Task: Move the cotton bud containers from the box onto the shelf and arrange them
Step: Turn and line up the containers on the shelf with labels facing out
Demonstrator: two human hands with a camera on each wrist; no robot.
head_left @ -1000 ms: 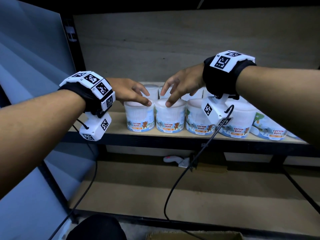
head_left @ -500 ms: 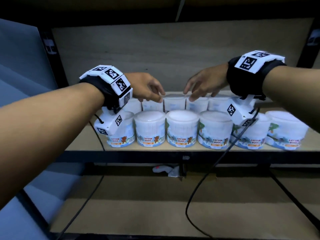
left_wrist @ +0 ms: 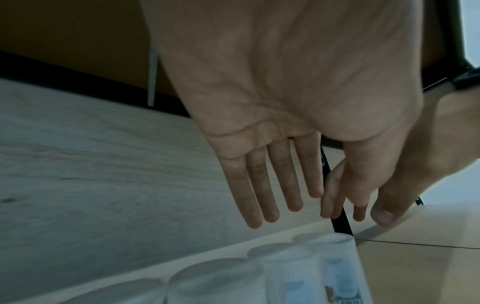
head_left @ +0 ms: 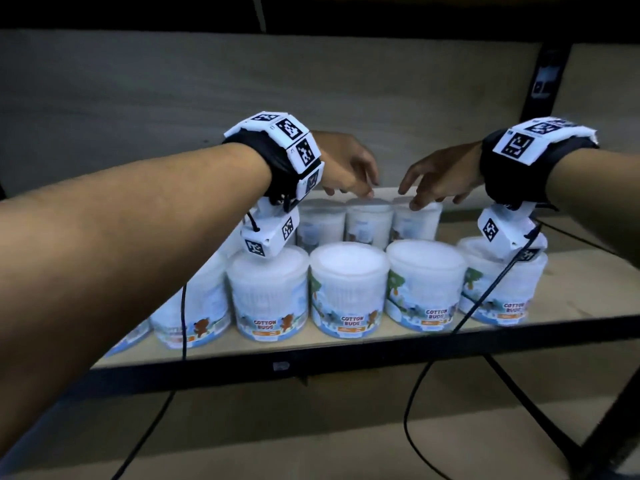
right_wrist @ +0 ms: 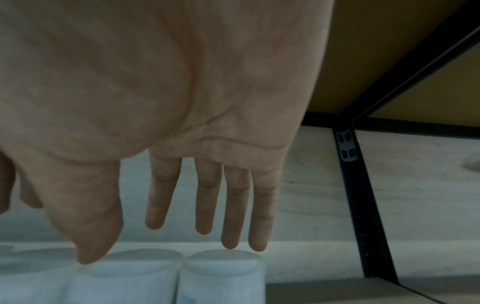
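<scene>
A pale wood-grain back panel (head_left: 311,98) closes the dim rack, framed by black metal uprights (head_left: 543,77). The light wooden shelf board (head_left: 571,289) sits on a black front rail (head_left: 346,362), with another board (head_left: 311,427) below.

This looks like a shop stockroom or store aisle. Boltless racking with black metal uprights (head_left: 544,81) and a dark front beam (head_left: 346,356) carries a pale wood-grain shelf board (head_left: 585,289), with another board level (head_left: 311,438) below and one above. Many identical retail tubs labelled "COTTON BUDS" (head_left: 349,289) stand in two rows, labels facing out, as stock is faced. The lighting is dim and bluish.
</scene>
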